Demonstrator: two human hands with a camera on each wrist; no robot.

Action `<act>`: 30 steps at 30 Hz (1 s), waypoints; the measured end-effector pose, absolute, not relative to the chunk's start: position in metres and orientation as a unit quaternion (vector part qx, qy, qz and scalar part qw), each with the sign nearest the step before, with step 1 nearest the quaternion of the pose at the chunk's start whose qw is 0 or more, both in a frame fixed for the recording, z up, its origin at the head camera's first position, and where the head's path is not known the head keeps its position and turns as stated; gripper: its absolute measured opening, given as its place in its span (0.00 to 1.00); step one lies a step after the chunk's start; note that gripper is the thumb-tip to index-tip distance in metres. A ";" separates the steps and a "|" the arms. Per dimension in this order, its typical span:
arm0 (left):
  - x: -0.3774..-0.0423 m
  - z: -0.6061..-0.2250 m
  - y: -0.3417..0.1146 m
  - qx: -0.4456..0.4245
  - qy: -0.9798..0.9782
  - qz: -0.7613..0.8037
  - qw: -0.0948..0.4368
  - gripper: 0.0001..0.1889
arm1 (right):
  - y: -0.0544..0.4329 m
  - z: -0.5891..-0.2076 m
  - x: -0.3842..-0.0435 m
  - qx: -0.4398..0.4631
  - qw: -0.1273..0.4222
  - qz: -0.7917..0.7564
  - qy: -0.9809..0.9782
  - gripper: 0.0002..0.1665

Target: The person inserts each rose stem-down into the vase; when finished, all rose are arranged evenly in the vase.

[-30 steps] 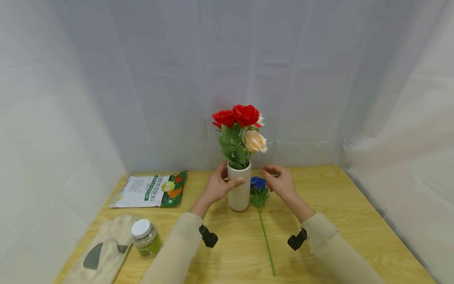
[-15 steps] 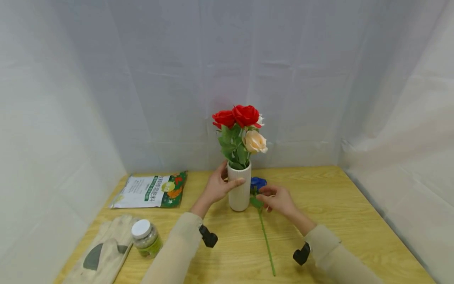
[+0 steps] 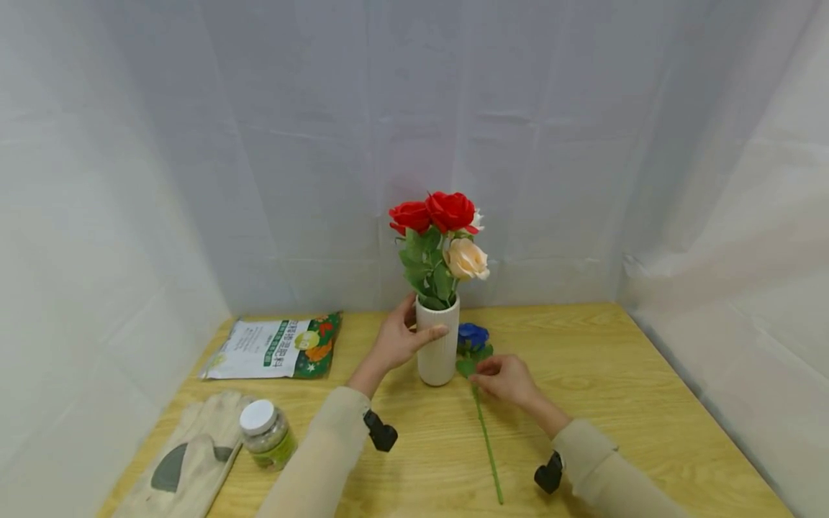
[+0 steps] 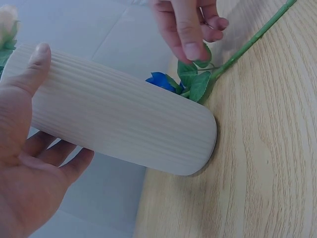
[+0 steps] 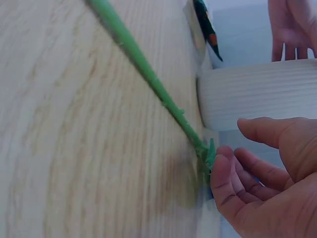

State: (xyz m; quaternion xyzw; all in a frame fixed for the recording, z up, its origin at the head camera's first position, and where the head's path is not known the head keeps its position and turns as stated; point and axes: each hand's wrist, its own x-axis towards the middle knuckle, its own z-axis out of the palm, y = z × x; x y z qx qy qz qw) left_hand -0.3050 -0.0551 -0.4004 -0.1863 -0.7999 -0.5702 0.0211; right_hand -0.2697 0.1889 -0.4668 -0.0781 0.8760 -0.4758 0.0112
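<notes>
A white ribbed vase [image 3: 437,349] stands upright on the table, holding two red roses [image 3: 432,213], a peach rose [image 3: 467,260] and a white flower mostly hidden behind them. My left hand [image 3: 396,338] grips the vase from its left side, thumb across the front [image 4: 37,72]. Beside the vase lies a blue rose [image 3: 473,336], its green stem [image 3: 487,439] pointing toward me. My right hand [image 3: 508,380] is at the leaves [image 4: 198,85] just below the bloom. Its thumb stays apart from its bent fingers [image 5: 225,173]; whether they touch a leaf is unclear.
A white and green printed bag [image 3: 275,349] lies at the back left of the wooden table [image 3: 622,403]. Nearer on the left are a lidded jar [image 3: 268,434] and pale gloves [image 3: 194,450]. White sheeting [image 3: 311,158] surrounds the table's back and sides.
My right hand has come down from beside the blue bloom to the leaves at the top of its stem. My left hand keeps its grip on the vase.
</notes>
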 end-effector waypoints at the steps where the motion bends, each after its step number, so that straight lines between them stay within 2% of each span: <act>1: -0.305 -0.400 -0.055 -0.186 -0.801 -0.568 0.022 0.45 | 0.189 -0.468 -0.269 -0.077 0.006 -0.467 0.881 0.16; 8: -0.306 -0.401 -0.054 -0.185 -0.803 -0.566 0.024 0.45 | 0.189 -0.477 -0.271 -0.083 -0.006 -0.430 0.899 0.15; 18: -0.305 -0.400 -0.055 -0.182 -0.800 -0.571 0.021 0.45 | 0.183 -0.481 -0.272 -0.082 -0.022 -0.381 0.921 0.20; 24: -0.306 -0.401 -0.055 -0.183 -0.803 -0.568 0.018 0.45 | 0.182 -0.477 -0.274 -0.086 -0.042 -0.352 0.931 0.09; 27: -0.306 -0.401 -0.055 -0.186 -0.801 -0.568 0.020 0.46 | 0.185 -0.475 -0.276 -0.069 -0.018 -0.377 0.923 0.08; 30: -0.305 -0.401 -0.055 -0.188 -0.802 -0.567 0.021 0.46 | 0.188 -0.474 -0.277 -0.042 0.030 -0.424 0.904 0.10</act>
